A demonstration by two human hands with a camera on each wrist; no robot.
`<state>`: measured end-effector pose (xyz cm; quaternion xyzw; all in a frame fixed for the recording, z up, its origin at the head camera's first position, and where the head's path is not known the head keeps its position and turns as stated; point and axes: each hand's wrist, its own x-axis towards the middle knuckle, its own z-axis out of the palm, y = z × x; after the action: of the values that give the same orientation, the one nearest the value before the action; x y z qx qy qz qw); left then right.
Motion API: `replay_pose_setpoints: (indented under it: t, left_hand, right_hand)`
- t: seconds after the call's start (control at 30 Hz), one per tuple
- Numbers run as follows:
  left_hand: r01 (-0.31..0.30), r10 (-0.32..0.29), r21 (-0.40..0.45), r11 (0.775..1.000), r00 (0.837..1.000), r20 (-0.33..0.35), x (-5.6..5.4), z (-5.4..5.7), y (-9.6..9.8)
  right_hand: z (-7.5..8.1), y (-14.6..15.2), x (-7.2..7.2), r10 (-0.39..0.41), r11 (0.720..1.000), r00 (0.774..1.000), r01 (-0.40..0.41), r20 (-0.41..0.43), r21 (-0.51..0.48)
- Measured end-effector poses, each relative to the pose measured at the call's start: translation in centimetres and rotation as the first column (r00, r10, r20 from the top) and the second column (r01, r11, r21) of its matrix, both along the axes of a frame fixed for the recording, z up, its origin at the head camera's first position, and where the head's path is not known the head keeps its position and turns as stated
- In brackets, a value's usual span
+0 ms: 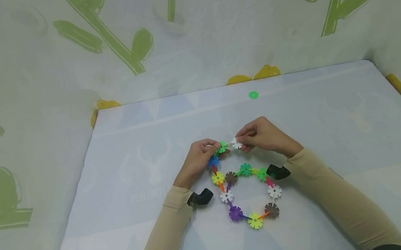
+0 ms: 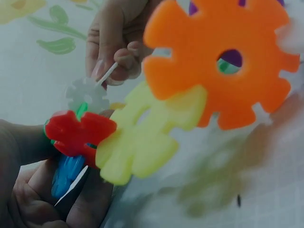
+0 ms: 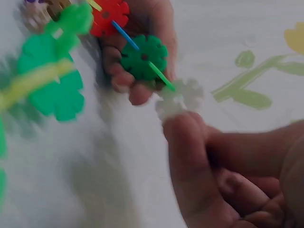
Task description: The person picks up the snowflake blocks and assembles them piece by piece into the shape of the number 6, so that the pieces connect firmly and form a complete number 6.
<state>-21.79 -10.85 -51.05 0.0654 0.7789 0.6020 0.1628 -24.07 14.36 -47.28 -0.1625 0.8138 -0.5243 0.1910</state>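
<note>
A chain of notched plastic discs in many colours runs up from a closed ring of such discs [image 1: 255, 221]. My left hand [image 1: 199, 160] pinches the chain near its far end, at a green disc [image 1: 222, 147]; in the left wrist view, a red disc [image 2: 80, 133] and a blue disc [image 2: 69, 173] sit by its thumb and fingers. My right hand [image 1: 266, 136] pinches a white disc [image 1: 237, 143] between thumb and forefinger. In the right wrist view, a light green disc [image 3: 161, 76], seen edge-on, meets the whitish disc [image 3: 190, 92] at my right fingertips.
One loose green disc [image 1: 253, 95] lies near the table's far edge. The pale cloth-covered table [image 1: 119, 154] meets leaf-printed fabric walls [image 1: 213, 54] at its back and sides. The ring lies between my forearms, close to the black wrist cameras [image 1: 278, 171].
</note>
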Motion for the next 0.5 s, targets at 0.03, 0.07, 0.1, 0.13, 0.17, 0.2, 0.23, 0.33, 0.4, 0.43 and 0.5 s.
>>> replay_pose_setpoints:
  t: [0.03,0.07,0.1,0.13,0.17,0.2,0.23,0.33,0.4,0.43,0.5]
  left_hand:
    - [0.006,-0.006,-0.001,1.0,1.0,-0.003,-0.1,0.0,0.0]
    - [0.014,-0.014,0.0,1.0,1.0,-0.007,-0.1,0.0,0.0]
    - [0.02,-0.02,-0.002,1.0,1.0,-0.012,-0.2,0.0,-0.1]
    - [0.03,-0.03,-0.005,1.0,0.999,-0.014,-0.2,-0.1,-0.1]
    - [0.035,-0.036,-0.007,0.999,0.999,-0.013,-0.2,-0.1,-0.1]
    - [0.039,-0.04,-0.011,0.999,0.999,-0.011,-0.2,-0.1,-0.1]
    - [0.042,-0.042,-0.015,0.999,0.999,-0.01,-0.2,-0.1,-0.1]
    - [0.041,-0.041,-0.014,0.999,0.999,-0.007,-0.1,-0.2,-0.1]
    - [0.034,-0.034,-0.016,0.999,0.999,-0.011,0.0,-0.2,-0.2]
    - [0.03,-0.031,-0.015,0.999,0.999,-0.014,0.1,-0.2,-0.2]
    - [0.028,-0.028,-0.007,1.0,0.999,-0.019,0.1,-0.3,-0.3]
  right_hand:
    - [0.1,0.3,-0.2,0.01,1.0,1.0,-0.01,-0.003,0.013]
    - [0.3,0.7,-0.4,0.012,1.0,1.0,-0.012,-0.006,0.028]
    - [0.5,1.1,-0.7,0.004,0.999,1.0,-0.003,-0.013,0.047]
    - [0.6,1.6,-1.0,-0.015,0.998,1.0,0.017,-0.026,0.064]
    - [0.7,2.1,-1.4,-0.047,0.996,0.998,0.049,-0.038,0.079]
    - [0.8,2.7,-1.9,-0.09,0.991,0.995,0.095,-0.049,0.09]
    - [0.9,3.3,-2.5,-0.141,0.985,0.988,0.146,-0.059,0.093]
    - [0.8,4.7,-4.6,-0.285,0.953,0.956,0.291,-0.073,0.091]
    - [0.7,5.2,-6.2,-0.347,0.929,0.934,0.355,-0.089,0.102]
    - [0.6,5.4,-6.9,-0.364,0.92,0.925,0.375,-0.105,0.115]
    - [0.4,5.4,-8.2,-0.379,0.904,0.913,0.4,-0.152,0.15]
